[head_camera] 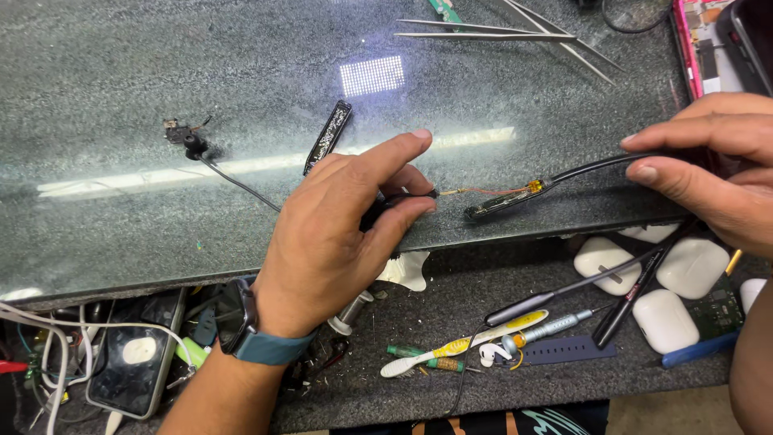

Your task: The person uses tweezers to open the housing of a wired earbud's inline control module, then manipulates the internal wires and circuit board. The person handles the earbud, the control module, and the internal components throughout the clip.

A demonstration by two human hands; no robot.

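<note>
While both hands are on it, the thing being worked is an opened neckband earphone: a bare circuit board (503,200) pulled out of its housing, lying near the front edge of the dark glass worktop (201,72).

Left hand (338,234) pinches a small black piece (385,208), thumb and forefinger closed on it, palm resting on the glass. Thin orange wires (475,192) run from that piece to the board, off the surface and close to taut.

Right hand (713,165) grips the black cable (600,167) leaving the board's far end, fingers curled around it.

Handling read:
- Whole assembly looks very light; no weight to fight.
- Weak point is probably those fine wires and their solder joints. Any pull between the two hands goes straight through them.
- Board is stiff but thin, likely brittle at the ends.
- Cable is rubbery, flexible, decent grip.
- Best hold looks like the black piece and cable jacket, as now, or the board by its long edges. Not the wires.
- Glass is slick, so the board would slide if nudged.

Nearby: tweezers (491,34) at the back, a separate black strip part (328,135), a stray earbud on a wire (192,143), and white earbud cases (664,318) on the lower shelf.
</note>
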